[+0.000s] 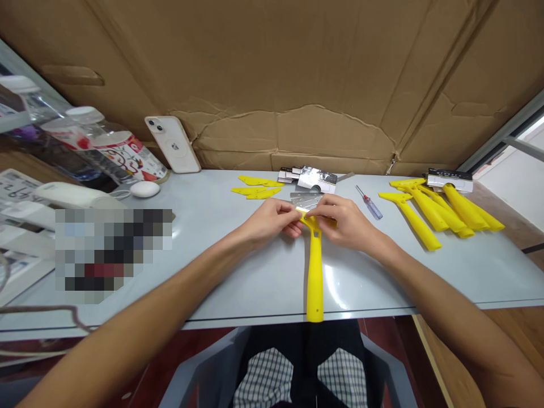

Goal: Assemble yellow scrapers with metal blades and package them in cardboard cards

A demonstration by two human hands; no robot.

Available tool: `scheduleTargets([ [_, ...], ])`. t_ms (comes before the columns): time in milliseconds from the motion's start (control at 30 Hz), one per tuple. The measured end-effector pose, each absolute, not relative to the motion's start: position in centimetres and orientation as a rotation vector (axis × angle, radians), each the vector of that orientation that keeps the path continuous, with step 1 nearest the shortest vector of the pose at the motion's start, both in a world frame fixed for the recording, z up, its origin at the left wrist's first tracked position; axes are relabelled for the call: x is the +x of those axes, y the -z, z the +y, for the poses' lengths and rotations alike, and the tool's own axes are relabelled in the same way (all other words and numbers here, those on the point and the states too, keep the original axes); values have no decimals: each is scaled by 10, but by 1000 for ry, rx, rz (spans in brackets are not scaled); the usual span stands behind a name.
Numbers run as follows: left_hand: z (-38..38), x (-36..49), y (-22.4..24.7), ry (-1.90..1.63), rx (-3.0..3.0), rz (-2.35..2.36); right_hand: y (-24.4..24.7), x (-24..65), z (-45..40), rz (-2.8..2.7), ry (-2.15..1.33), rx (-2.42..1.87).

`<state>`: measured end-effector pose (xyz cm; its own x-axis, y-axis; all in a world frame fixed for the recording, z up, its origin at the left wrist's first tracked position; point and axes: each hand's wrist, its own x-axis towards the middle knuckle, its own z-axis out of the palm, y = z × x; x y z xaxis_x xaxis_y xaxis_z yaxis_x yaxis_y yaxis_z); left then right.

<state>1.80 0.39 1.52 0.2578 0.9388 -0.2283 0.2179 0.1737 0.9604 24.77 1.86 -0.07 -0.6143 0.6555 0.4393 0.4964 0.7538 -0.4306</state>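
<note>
A yellow scraper point(315, 272) lies in front of me with its handle end over the table's front edge and its head pointing away. My left hand point(276, 218) pinches the left side of the scraper's head. From the other side, the fingers of my right hand point(342, 221) close on the head, partly hiding it. A pale metal blade edge point(302, 210) shows between the fingertips. Just beyond the hands lie several loose metal blades point(305, 198). Yellow flat plates point(257, 191) rest behind my left hand.
A screwdriver point(369, 203) lies right of the blades, and more yellow scrapers point(412, 221) are grouped at the right. Packaged blades point(317, 179) sit at the back. A phone point(173, 144) leans on the cardboard point(272, 73); bottles point(123, 153) and a white mouse point(145, 189) are left.
</note>
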Motion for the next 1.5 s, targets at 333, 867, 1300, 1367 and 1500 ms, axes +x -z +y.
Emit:
scheduleTargets([
  [333, 4, 18, -15, -756, 1298, 1219, 0, 249, 18, -2364, -368, -860],
  [867, 4, 17, -13, -756, 1321, 1212, 2, 246, 17, -2365, -356, -815],
  [1300, 9, 12, -14, -844, 1311, 1206, -13, 252, 26, -2108, -684, -1263],
  [1367, 10, 11, -15, -893, 1324, 1196, -15, 251, 28, -1966, -1074, -1251],
  [1500, 9, 12, -16, -954, 1326, 1164, -20, 250, 27, -1681, -1512, -1115],
])
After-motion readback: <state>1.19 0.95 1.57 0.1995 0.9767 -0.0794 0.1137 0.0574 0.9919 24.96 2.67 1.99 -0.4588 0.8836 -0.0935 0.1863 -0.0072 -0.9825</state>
